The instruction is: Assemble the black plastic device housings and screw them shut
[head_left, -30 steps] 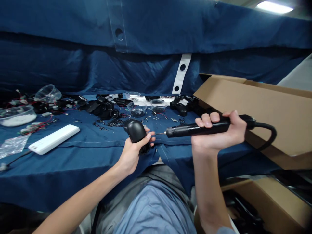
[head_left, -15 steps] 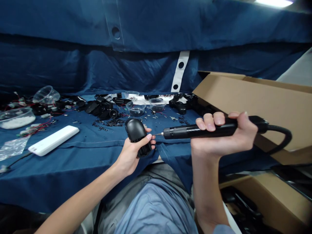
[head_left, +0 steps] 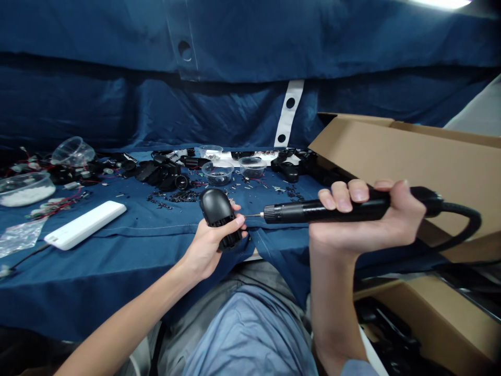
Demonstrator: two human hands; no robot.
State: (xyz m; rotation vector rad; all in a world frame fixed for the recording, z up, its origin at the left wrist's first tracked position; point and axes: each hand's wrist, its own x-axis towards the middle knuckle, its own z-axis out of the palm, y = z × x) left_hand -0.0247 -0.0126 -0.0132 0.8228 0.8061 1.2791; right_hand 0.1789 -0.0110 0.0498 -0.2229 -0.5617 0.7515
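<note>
1. Left hand (head_left: 206, 245): forearm slants up from the lower left. Thumb lies across the near side of the black plastic casing (head_left: 216, 203), other fingertips showing past its right edge. We note the hand clamped on the casing.
2. Right hand (head_left: 370, 230): forearm stands nearly upright, hand turned sideways at the top. We see it closed firmly round the electric screwdriver (head_left: 287, 213), fingertips curled over the barrel, heel of the hand beneath.
3. Position of casing: held up over the front part of the blue cloth (head_left: 148, 248), ahead of the wearer's lap and left of the screwdriver.
4. Look of casing: smooth rounded dome at the upper end, with a soft sheen; ridged or slotted detail lower down, partly behind the thumb. It tilts slightly, dome toward the upper left.
5. Screwdriver: black, close to level, thick cable looping from its rear. The thin bit (head_left: 254, 215) points left and ends at the left fingertips. We cannot tell whether it touches the casing.
6. Behind the hands: loose dark screws (head_left: 183, 196) scattered on the cloth, near a clear plastic tub (head_left: 218, 175); cardboard carton (head_left: 415, 162) at right.
</note>
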